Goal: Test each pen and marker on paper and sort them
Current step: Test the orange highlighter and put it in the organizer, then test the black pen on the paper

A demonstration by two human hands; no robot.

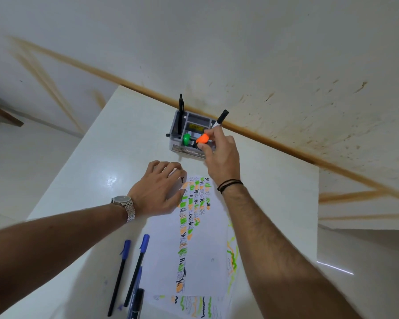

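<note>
Head cam: right hand (219, 155) pinched an orange-capped marker (202, 139) over the grey plastic organiser (179, 143); left hand (158, 189) lay flat, open, on the scribbled white paper (207, 247). Blue-capped pens (134, 261) nearer me looked untested.

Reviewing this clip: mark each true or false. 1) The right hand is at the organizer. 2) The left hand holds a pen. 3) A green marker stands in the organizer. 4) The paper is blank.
1) True: the right hand grips an orange marker at the organizer.
2) False: the left hand lies flat on the paper.
3) True: the green marker is there.
4) False: scribbles cover it.
</note>
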